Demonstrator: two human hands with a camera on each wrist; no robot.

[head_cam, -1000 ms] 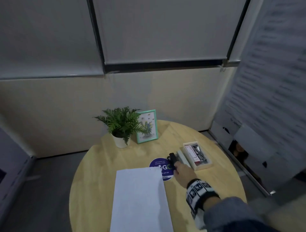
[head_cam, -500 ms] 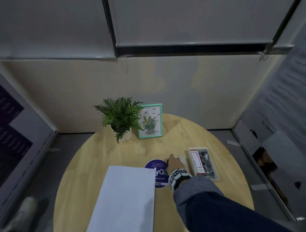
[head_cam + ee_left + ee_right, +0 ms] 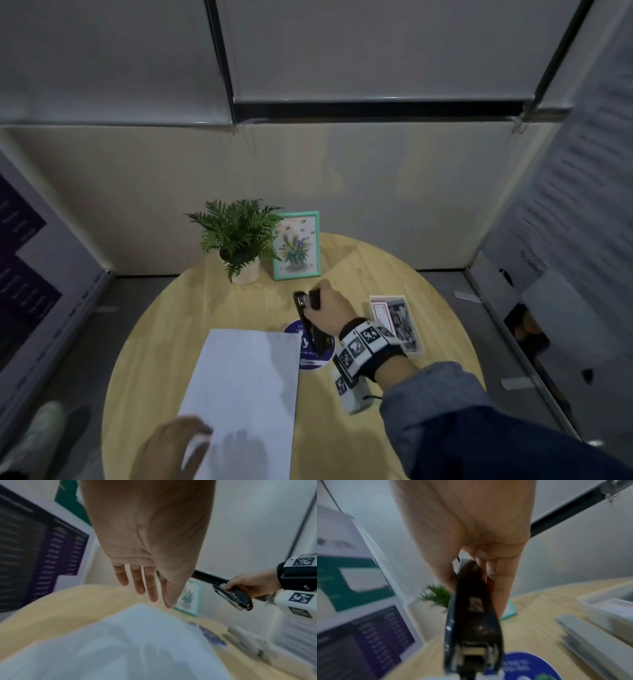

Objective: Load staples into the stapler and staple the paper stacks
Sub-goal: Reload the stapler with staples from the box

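Note:
A black stapler [image 3: 310, 318] is lifted above the round wooden table [image 3: 164, 329], and my right hand [image 3: 327, 308] grips it near its front end. The same stapler [image 3: 471, 615] fills the right wrist view, with fingers curled round its top. From the left wrist view the stapler [image 3: 235, 597] hangs in the air at the right. A white paper stack [image 3: 246, 394] lies on the near part of the table. My left hand [image 3: 171, 448] hovers over its near left corner with straight fingers [image 3: 137, 582], holding nothing.
A shallow white tray [image 3: 416, 342] with a staple box and loose bits sits right of my right hand. A round purple sticker [image 3: 308, 356] lies under the stapler. A potted fern [image 3: 239, 236] and a green picture frame [image 3: 297, 245] stand at the table's far side.
My right hand has closed round the stapler and raised it off the table. My left hand has come into view over the paper's near corner. The head camera has tilted downward.

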